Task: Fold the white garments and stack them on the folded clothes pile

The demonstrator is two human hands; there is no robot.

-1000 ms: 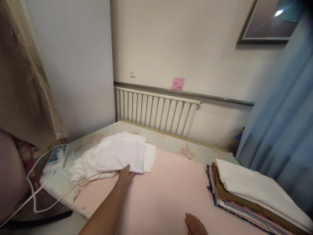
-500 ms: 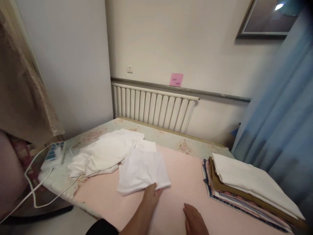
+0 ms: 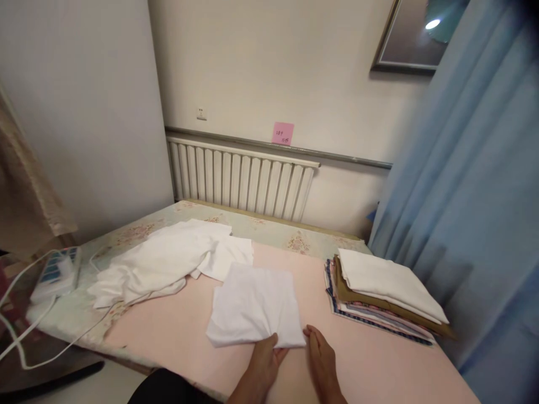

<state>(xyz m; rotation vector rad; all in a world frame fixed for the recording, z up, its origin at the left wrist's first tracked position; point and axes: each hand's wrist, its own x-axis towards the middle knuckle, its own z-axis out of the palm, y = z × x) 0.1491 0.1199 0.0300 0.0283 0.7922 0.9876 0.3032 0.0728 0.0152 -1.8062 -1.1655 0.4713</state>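
Head — white cloth (image 3: 255,303) in left hand (image 3: 265,359).

The white cloth (image 3: 255,297) is forming a flat, roughly four-sided folded panel with a plain, faintly lilac-tinted surface. It is extending over the pink sheet (image 3: 168,331), its left edge showing a step between layers. The left hand (image 3: 265,359) is gripping the near edge, right of its middle, and creases (fanning upward across the panel) are radiating from that point.
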